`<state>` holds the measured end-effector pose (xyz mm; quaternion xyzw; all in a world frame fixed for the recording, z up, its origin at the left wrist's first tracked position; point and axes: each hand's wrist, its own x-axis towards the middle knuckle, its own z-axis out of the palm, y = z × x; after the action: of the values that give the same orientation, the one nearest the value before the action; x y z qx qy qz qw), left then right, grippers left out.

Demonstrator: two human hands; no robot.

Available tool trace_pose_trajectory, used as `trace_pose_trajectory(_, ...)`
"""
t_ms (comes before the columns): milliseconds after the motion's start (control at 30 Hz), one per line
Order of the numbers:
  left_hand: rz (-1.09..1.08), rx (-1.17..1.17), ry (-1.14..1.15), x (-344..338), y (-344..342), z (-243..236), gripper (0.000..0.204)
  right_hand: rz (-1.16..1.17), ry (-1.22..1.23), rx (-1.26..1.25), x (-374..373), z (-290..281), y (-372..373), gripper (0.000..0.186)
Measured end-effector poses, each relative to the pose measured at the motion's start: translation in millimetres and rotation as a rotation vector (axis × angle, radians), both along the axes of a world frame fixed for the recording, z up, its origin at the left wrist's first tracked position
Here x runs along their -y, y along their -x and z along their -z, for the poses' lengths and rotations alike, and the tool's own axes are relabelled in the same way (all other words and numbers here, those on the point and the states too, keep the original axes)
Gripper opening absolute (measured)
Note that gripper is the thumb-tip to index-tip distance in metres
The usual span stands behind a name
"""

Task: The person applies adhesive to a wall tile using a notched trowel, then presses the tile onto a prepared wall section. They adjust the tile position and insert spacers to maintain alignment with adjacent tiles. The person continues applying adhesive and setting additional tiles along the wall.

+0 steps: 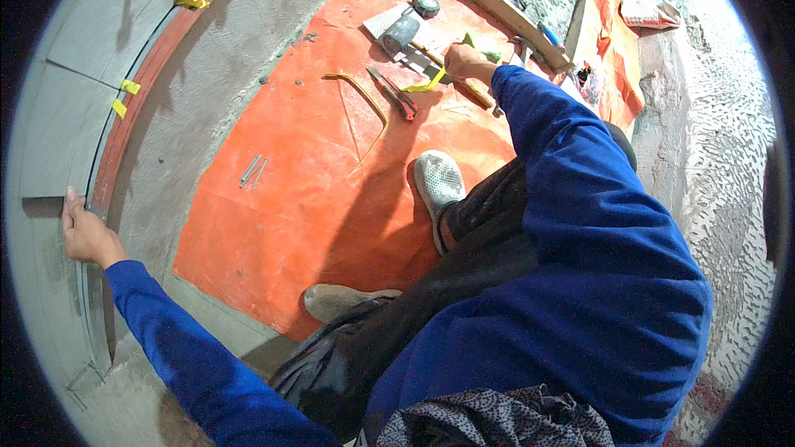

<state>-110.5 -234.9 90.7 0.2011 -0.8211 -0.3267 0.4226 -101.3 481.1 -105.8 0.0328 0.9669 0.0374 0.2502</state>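
At the far left my left hand (pixel 86 233) has its fingers stretched up to the lower corner of a grey tile (pixel 60 145), beside a dark gap under the tile. A long reddish straight bar (pixel 157 62) runs along the tile's edge. My right hand (pixel 468 64) reaches among tools at upper centre, its fingers curled and partly hidden. Beside it are a bright yellow strip (pixel 425 84) and a wooden handle (pixel 479 94); what it holds I cannot make out. Red-handled pliers (pixel 402 99) and a yellow bowed frame (pixel 368 95) lie just left.
Orange sheeting (pixel 265 223) covers the floor under my shoes (pixel 439 178). A wooden-sided tray (pixel 571 25) of wet grey mortar stands at upper right. Small metal rods (pixel 251 170) lie on the sheet. Yellow tape pieces (pixel 120 108) mark the tile edge. Ridged mortar (pixel 729 157) covers the right surface.
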Motion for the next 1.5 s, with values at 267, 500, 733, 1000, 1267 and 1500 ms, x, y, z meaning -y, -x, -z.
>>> trace_pose_trajectory(267, 0.007, 0.020, -0.045, -2, 0, -3, 0.021, -0.396, 0.089, -0.458, 5, 44, -37, 0.025)
trace_pose_trajectory(500, 0.052, -0.153, -0.200, -31, -10, -5, 0.025, -0.262, -0.104, -0.099, 5, 26, -17, 0.024)
trace_pose_trajectory(733, -0.057, -0.111, -0.143, -45, -15, -14, 0.025, -0.434, 0.323, -0.095, 151, -94, -5, 0.020)
trace_pose_trajectory(1000, -0.069, -0.081, -0.114, -47, -15, -18, 0.033, -0.001, 1.625, 0.268, 432, -220, -18, 0.022)
trace_pose_trajectory(1267, -0.017, -0.112, -0.187, -50, -17, -20, 0.031, 0.284, 1.771, 0.267, 511, -236, -13, 0.015)
trace_pose_trajectory(1500, -0.010, -0.098, -0.188, -37, -6, -6, 0.033, 0.435, 1.818, 0.269, 540, -233, -3, 0.011)
